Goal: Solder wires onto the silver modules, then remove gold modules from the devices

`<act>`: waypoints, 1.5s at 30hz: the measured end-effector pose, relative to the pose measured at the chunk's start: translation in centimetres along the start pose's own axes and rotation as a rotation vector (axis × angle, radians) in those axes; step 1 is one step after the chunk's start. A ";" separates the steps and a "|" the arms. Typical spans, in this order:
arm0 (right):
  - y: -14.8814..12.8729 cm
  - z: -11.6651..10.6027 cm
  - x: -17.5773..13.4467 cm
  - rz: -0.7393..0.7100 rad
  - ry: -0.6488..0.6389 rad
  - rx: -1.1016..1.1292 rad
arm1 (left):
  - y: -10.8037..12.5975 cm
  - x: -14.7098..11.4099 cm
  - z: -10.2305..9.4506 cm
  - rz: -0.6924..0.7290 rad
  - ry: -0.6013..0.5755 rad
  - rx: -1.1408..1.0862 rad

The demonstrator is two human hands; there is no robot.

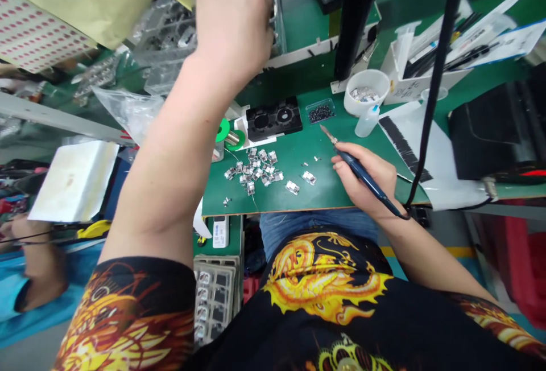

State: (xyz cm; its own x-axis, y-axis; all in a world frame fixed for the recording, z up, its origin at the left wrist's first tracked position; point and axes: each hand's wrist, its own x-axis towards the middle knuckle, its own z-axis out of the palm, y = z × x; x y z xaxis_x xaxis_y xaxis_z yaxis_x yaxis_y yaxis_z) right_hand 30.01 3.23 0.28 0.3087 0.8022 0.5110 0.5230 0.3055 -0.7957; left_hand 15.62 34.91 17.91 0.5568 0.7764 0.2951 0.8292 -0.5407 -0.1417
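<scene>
Up at the top of the view, the left hand (232,15) is raised to a clear plastic tray (273,1) on the shelf, fingers curled over its edge; the tray is mostly hidden behind the hand, so how firmly it is gripped I cannot tell. Lower right, the right hand (364,180) rests on the green mat (298,189) with its fingers closed around a soldering iron (362,174), held like a pen, tip pointing up and left over the mat. A black cord runs from the iron's rear end off past the wrist.

Left of the iron's tip lies a heap of small metal parts (256,169), with two strays (301,183) just beside it (nearer the right hand). Behind the heap sits a black fixture (273,118) with two round recesses, a solder spool (226,135) to its left. A white cup (367,92) of small parts and a little bottle (367,120) stand near the mat's far right corner.
</scene>
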 end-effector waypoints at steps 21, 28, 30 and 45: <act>-0.4 -0.1 0.0 -0.001 -0.088 -0.027 | 7.6 -25.2 7.9 0.188 -0.092 -0.526; -0.7 -0.1 0.0 0.062 -0.097 -0.045 | 7.5 -23.9 7.6 0.289 -0.179 -0.483; -0.6 -0.1 0.0 0.068 -0.106 -0.041 | 7.5 -23.6 7.5 0.323 -0.199 -0.468; 0.0 -0.1 -0.8 0.113 -0.146 -0.059 | 7.6 -23.0 9.5 0.154 -0.224 -0.735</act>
State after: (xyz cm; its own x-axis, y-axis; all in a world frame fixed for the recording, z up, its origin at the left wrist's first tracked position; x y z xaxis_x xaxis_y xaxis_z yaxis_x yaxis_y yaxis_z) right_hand 29.87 2.52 -0.10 0.2517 0.8972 0.3629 0.5381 0.1820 -0.8230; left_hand 9.62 16.01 1.08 0.7241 0.6802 0.1141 0.5402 -0.6622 0.5193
